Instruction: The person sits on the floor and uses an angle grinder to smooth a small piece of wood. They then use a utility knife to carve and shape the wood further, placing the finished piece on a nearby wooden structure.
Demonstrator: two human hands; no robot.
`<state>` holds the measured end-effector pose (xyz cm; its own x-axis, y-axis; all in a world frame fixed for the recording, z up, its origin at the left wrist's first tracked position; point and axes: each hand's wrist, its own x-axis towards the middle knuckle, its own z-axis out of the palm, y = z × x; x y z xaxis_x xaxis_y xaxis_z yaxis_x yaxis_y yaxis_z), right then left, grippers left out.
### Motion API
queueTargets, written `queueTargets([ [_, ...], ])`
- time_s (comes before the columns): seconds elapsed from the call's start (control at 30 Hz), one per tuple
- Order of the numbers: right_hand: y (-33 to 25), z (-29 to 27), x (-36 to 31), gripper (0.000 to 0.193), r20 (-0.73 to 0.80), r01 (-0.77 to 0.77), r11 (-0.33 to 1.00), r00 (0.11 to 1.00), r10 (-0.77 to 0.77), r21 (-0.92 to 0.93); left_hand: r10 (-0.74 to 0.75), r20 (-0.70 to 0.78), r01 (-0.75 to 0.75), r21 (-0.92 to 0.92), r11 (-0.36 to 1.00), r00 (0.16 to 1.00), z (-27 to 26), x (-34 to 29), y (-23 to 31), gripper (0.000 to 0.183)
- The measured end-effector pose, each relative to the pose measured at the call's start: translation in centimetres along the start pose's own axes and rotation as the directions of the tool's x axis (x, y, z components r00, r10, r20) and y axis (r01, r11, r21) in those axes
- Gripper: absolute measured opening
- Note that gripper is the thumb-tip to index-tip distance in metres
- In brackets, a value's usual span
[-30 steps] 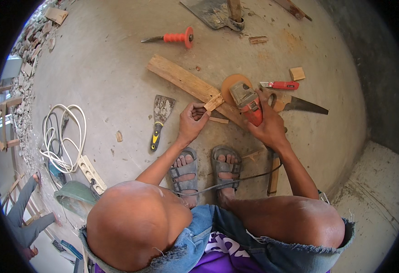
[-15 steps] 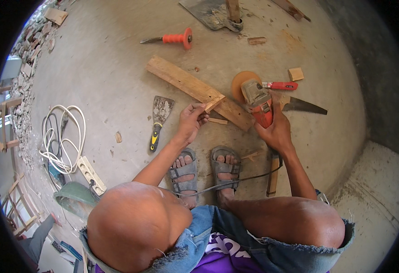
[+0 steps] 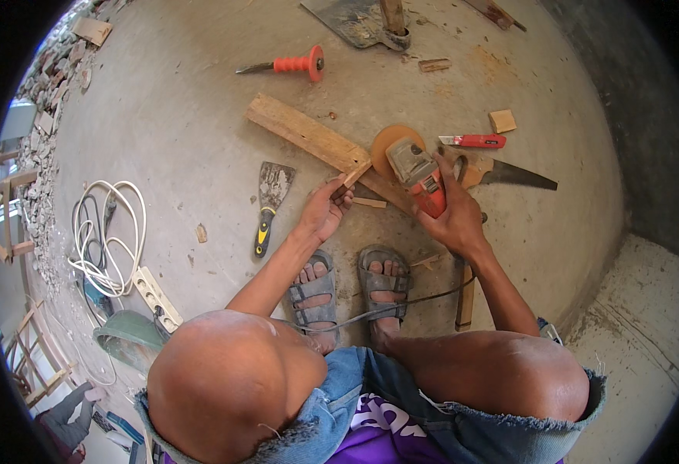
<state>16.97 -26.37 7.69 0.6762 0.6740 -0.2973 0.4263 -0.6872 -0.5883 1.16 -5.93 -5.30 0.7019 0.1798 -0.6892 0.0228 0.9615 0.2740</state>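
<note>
My left hand [image 3: 324, 213] pinches a small strip of wood [image 3: 351, 177] against the near end of a thick wooden plank [image 3: 301, 133]. That plank lies slanting on the floor, its near end resting on another board [image 3: 386, 188]. In my right hand [image 3: 455, 220] is a red and grey angle grinder [image 3: 426, 185], fingers wrapped round its body. Its orange-brown disc [image 3: 391, 142] stands just right of the plank's end, with a narrow gap to the wood strip. Whether the disc spins I cannot tell. A black cord [image 3: 424, 304] runs from the grinder across my sandals.
A handsaw [image 3: 519, 176] and a red utility knife [image 3: 475, 141] lie right of the grinder. Further off are a red-handled chisel [image 3: 297, 63] and a shovel blade [image 3: 347, 19]. A scraper [image 3: 271, 201], white cable [image 3: 140, 224] and power strip [image 3: 156, 298] lie left.
My right hand has brought the grinder leftward, its disc now closer to the plank's end. My left hand has shifted slightly, still holding the wood strip.
</note>
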Motion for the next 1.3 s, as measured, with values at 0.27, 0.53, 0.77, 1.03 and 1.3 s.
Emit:
queueTargets([
  [0.27, 0.5, -0.2, 0.1, 0.095, -0.045, 0.011, 1.0, 0.999, -0.012, -0.027, -0.007, 0.017, 0.007, 0.015, 1.0, 1.0, 0.4, 0.3, -0.2, 0.016],
  [0.53, -0.3, 0.2, 0.5, 0.092, -0.043, 0.026, 1.0, 0.999, -0.026, -0.005, 0.013, 0.04, -0.014, 0.027, 1.0, 0.999, -0.1, 0.4, -0.2, 0.016],
  [0.77, -0.7, -0.1, 0.2, 0.093, 0.01, 0.048, 0.999, 0.999, -0.048, 0.003, -0.006, 0.05, 0.006, -0.003, 1.0, 0.999, -0.3, 0.4, -0.3, 0.015],
  [1.03, -0.7, -0.2, 0.3, 0.095, 0.058, 0.039, 0.999, 0.998, -0.037, -0.019, -0.008, 0.041, 0.007, 0.011, 1.0, 0.999, -0.1, 0.4, -0.3, 0.015],
  [1.3, 0.0, 0.1, 0.9, 0.093, -0.088, 0.041, 0.999, 0.995, -0.044, -0.028, -0.007, 0.053, 0.006, 0.019, 1.0, 0.999, -0.2, 0.5, -0.3, 0.014],
])
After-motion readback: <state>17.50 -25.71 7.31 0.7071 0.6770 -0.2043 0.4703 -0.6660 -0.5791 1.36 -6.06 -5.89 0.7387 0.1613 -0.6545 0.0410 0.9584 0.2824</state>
